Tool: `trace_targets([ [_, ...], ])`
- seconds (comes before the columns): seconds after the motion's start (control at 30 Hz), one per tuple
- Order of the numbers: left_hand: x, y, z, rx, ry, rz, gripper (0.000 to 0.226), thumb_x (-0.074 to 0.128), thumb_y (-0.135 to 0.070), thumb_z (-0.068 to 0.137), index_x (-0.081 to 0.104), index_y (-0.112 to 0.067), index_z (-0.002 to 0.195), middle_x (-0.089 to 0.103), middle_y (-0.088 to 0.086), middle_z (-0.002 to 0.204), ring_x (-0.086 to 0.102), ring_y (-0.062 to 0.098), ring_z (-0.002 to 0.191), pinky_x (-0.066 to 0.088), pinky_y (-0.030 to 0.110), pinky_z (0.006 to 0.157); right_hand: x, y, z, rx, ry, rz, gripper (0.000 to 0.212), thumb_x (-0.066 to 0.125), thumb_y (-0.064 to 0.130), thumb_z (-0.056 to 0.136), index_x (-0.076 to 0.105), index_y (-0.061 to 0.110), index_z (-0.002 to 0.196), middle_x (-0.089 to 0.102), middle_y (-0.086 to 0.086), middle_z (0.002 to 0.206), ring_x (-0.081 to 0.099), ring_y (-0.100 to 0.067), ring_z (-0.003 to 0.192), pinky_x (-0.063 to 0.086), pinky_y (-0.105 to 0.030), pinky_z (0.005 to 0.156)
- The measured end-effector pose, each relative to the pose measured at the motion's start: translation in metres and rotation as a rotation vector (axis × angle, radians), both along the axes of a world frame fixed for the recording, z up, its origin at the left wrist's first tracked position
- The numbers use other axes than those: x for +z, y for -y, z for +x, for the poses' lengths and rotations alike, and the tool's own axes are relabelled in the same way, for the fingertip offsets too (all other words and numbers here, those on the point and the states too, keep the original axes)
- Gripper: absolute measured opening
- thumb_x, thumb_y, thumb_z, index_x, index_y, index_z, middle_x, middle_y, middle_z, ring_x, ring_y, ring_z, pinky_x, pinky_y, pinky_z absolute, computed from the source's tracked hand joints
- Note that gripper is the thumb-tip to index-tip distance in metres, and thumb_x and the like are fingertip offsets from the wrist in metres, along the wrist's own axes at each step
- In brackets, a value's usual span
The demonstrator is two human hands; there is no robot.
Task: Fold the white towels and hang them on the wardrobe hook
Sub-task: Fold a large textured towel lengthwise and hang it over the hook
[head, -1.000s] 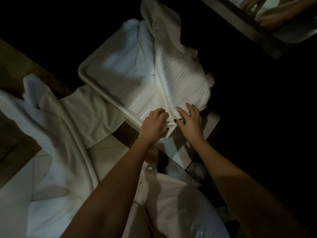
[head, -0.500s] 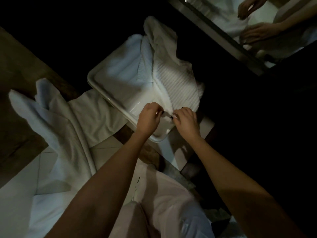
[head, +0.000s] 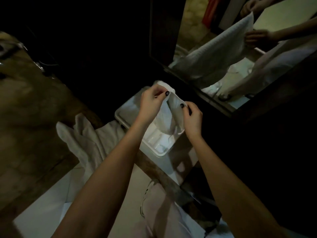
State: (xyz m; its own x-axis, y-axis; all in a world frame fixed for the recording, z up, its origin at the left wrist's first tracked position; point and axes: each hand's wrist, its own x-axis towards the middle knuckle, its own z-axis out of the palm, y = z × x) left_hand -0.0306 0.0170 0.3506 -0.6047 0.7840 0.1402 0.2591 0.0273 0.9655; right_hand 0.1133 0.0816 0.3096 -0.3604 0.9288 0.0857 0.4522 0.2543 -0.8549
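Observation:
A white ribbed towel (head: 169, 117) hangs between my two hands above a white plastic tray (head: 154, 148). My left hand (head: 151, 103) pinches its upper edge on the left. My right hand (head: 192, 117) pinches the same edge on the right, a short gap away. The towel's lower part droops onto the tray. A second white towel (head: 85, 141) lies spread on the brown surface and over its edge, left of my forearms. No hook shows in this dim view.
A mirror (head: 240, 54) at the upper right reflects my hands and the lifted towel. The tray sits on a brown counter (head: 34, 126) beside a dark wardrobe side. White floor tiles (head: 51, 203) and my light trousers lie below.
Both hands gripped the towel's near edge on the tray and raised it up off the tray. The camera tilted up, bringing more of the mirror into view.

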Motion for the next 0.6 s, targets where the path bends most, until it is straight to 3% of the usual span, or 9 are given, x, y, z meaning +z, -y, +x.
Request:
trace_targets([
  [0.07,0.043,0.016,-0.005,0.013,0.039,0.012,0.003,0.061,-0.007,0.089,0.062,-0.008,0.087,0.061,-0.004,0.081,0.058,0.004,0.078,0.046,0.017,0.074,0.047,0.011,0.0,0.001,-0.053,0.018,0.017,0.051,0.006,0.094,0.067,0.007,0.102,0.063,0.001,0.094,0.057,-0.007,0.089,0.04,-0.008,0.074],
  [0.23,0.14,0.071,-0.002,0.047,0.047,0.055,0.014,0.06,-0.006,0.09,0.06,-0.018,0.084,0.059,-0.005,0.082,0.056,0.005,0.08,0.046,0.018,0.076,0.175,0.043,0.008,0.072,-0.116,0.129,0.017,0.05,0.007,0.094,0.067,0.008,0.096,0.063,0.002,0.09,0.054,-0.001,0.082,0.04,-0.014,0.071],
  [0.47,0.27,0.13,0.035,0.059,-0.229,0.143,0.013,0.061,-0.003,0.089,0.052,-0.012,0.085,0.052,-0.01,0.076,0.05,0.0,0.065,0.04,0.013,0.062,0.338,0.089,0.048,0.198,-0.222,0.174,0.017,0.05,0.015,0.096,0.063,0.02,0.086,0.061,0.009,0.075,0.054,0.009,0.067,0.04,-0.011,0.061],
  [0.6,0.314,0.166,0.074,0.04,-0.217,-0.025,0.019,0.071,-0.016,0.084,0.054,-0.011,0.088,0.053,-0.007,0.077,0.049,0.002,0.067,0.039,0.014,0.062,0.405,0.118,0.082,0.26,-0.199,0.209,0.035,0.051,0.015,0.096,0.051,0.033,0.066,0.049,0.012,0.057,0.049,0.008,0.053,0.032,-0.01,0.05],
])
